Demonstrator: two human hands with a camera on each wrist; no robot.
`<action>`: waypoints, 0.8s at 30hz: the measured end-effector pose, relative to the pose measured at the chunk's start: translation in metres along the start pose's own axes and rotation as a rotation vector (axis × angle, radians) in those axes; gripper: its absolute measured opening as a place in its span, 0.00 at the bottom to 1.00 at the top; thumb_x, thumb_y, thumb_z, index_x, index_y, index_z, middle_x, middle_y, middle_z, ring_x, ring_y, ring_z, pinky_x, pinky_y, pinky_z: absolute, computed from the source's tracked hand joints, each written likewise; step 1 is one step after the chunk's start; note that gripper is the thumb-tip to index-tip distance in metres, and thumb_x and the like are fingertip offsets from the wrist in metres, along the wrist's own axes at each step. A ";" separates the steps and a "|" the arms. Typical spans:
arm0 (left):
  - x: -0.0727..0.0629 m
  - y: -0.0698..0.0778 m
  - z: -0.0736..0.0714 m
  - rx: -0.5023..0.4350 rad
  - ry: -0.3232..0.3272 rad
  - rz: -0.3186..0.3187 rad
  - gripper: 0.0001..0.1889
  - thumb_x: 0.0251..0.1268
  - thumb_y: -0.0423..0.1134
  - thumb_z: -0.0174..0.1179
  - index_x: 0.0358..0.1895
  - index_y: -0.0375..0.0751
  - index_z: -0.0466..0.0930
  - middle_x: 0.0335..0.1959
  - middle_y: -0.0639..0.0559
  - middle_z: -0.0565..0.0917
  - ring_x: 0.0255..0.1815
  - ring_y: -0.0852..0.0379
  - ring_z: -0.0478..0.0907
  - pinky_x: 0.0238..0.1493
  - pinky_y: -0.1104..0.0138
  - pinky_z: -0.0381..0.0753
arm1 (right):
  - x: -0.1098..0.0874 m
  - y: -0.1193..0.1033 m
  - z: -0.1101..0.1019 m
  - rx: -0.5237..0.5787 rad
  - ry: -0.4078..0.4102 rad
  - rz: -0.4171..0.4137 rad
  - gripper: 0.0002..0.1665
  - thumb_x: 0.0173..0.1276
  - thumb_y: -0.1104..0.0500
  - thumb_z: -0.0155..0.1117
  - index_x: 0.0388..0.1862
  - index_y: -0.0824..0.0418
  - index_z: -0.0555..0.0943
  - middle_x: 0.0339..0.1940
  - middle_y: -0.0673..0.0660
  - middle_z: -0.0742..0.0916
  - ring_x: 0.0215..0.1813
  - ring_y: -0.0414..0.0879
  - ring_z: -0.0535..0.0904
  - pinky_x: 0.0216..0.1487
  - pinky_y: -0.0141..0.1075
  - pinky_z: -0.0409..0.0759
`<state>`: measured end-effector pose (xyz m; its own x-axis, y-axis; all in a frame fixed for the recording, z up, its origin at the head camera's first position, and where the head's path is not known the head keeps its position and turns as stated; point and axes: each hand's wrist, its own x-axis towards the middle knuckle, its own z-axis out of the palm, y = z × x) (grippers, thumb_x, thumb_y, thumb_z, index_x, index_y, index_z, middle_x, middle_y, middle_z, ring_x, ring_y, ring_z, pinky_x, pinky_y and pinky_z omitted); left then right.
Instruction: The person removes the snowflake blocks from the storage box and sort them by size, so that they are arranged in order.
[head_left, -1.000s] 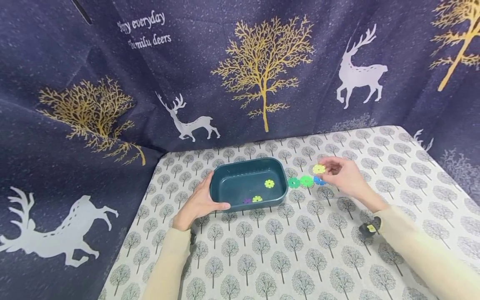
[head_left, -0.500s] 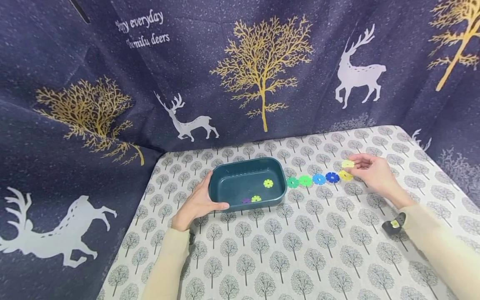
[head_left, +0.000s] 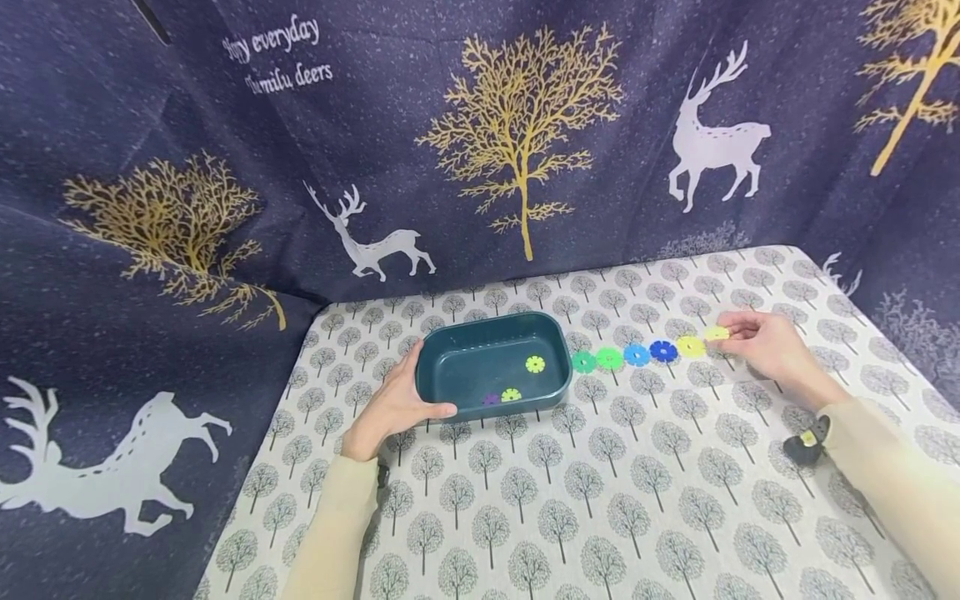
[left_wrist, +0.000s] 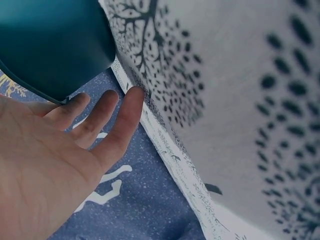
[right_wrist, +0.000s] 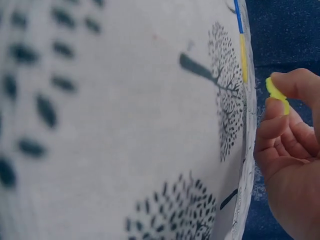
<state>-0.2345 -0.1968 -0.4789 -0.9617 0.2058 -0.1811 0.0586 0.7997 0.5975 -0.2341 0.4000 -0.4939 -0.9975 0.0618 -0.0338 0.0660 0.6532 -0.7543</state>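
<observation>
My left hand (head_left: pixel 392 408) holds the dark teal plastic tub (head_left: pixel 450 336) at its left end. Its thumb lies on the near rim, and the other fingers are at the left side. In the left wrist view, loosely bent fingers (left_wrist: pixel 102 117) reach by the tub's edge. My right hand (head_left: pixel 772 343) pinches a light yellow snowflake disc (head_left: pixel 717 333) between thumb and fingers. That disc is just beside a yellow disc (head_left: pixel 691 347), the right end of a row on the table; whether they touch, I cannot tell.
Leftward the row runs through dark blue (head_left: pixel 663 351), light blue (head_left: pixel 637 355), bright green (head_left: pixel 610 358) and darker green (head_left: pixel 584 361) discs to the tub. Inside the tub lie two yellow-green discs (head_left: pixel 535 364) and a purple one (head_left: pixel 491 399). A tree-print cloth (head_left: pixel 540 500) covers the table.
My right hand has moved rightward with the light yellow disc and lowered it at the row's end. The blue and yellow discs it covered now show. My left hand stays at the tub.
</observation>
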 end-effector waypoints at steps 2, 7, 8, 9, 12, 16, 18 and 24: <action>0.000 -0.001 0.000 0.002 0.000 0.002 0.76 0.49 0.61 0.85 0.92 0.53 0.34 0.93 0.38 0.46 0.91 0.28 0.49 0.83 0.25 0.58 | 0.002 0.001 0.001 -0.019 0.000 -0.014 0.33 0.68 0.52 0.81 0.65 0.68 0.83 0.39 0.42 0.91 0.36 0.24 0.80 0.35 0.25 0.83; -0.001 -0.002 0.000 0.003 0.001 0.000 0.76 0.48 0.62 0.85 0.92 0.53 0.35 0.93 0.39 0.46 0.91 0.28 0.50 0.83 0.25 0.58 | 0.005 0.005 0.003 -0.061 0.001 -0.032 0.28 0.67 0.55 0.81 0.59 0.71 0.84 0.39 0.52 0.93 0.33 0.25 0.80 0.34 0.24 0.82; -0.001 -0.002 0.000 0.001 0.001 -0.002 0.76 0.48 0.62 0.85 0.92 0.53 0.35 0.94 0.39 0.46 0.91 0.28 0.50 0.83 0.25 0.58 | 0.005 0.006 0.003 -0.070 0.000 -0.029 0.28 0.67 0.55 0.81 0.59 0.71 0.84 0.39 0.53 0.93 0.33 0.26 0.80 0.34 0.24 0.81; -0.001 -0.002 0.000 0.001 0.001 -0.002 0.76 0.48 0.62 0.85 0.92 0.54 0.35 0.94 0.39 0.46 0.91 0.28 0.50 0.83 0.25 0.58 | 0.006 0.007 0.003 -0.078 0.000 -0.026 0.29 0.67 0.55 0.81 0.59 0.71 0.84 0.39 0.53 0.92 0.33 0.26 0.79 0.34 0.24 0.81; -0.001 -0.002 0.000 -0.001 0.002 -0.003 0.76 0.48 0.62 0.85 0.92 0.54 0.35 0.94 0.39 0.45 0.91 0.28 0.49 0.83 0.25 0.58 | 0.007 0.008 0.003 -0.113 0.004 -0.047 0.29 0.67 0.55 0.81 0.59 0.72 0.85 0.41 0.58 0.93 0.33 0.26 0.79 0.35 0.23 0.79; -0.001 -0.001 -0.001 -0.003 0.001 -0.004 0.76 0.49 0.62 0.84 0.92 0.54 0.34 0.94 0.39 0.45 0.92 0.29 0.48 0.83 0.25 0.57 | 0.009 0.006 0.003 -0.148 0.005 -0.093 0.27 0.66 0.57 0.81 0.57 0.73 0.85 0.42 0.65 0.93 0.33 0.25 0.78 0.36 0.21 0.78; -0.001 -0.001 -0.001 -0.005 0.001 -0.004 0.76 0.49 0.62 0.85 0.92 0.54 0.34 0.94 0.39 0.45 0.92 0.29 0.48 0.83 0.25 0.57 | 0.009 0.006 0.003 -0.157 0.003 -0.098 0.26 0.65 0.58 0.81 0.56 0.73 0.86 0.42 0.65 0.92 0.33 0.25 0.78 0.36 0.21 0.77; 0.000 0.001 0.000 0.001 -0.003 -0.005 0.77 0.49 0.62 0.85 0.92 0.53 0.34 0.93 0.38 0.45 0.92 0.28 0.48 0.83 0.25 0.57 | 0.010 0.005 0.001 -0.216 -0.002 -0.090 0.25 0.64 0.56 0.83 0.52 0.71 0.86 0.40 0.63 0.91 0.34 0.31 0.79 0.39 0.26 0.76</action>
<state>-0.2346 -0.1962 -0.4787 -0.9612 0.2032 -0.1864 0.0538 0.8013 0.5958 -0.2442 0.4032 -0.4990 -0.9997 -0.0053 0.0254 -0.0194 0.8024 -0.5965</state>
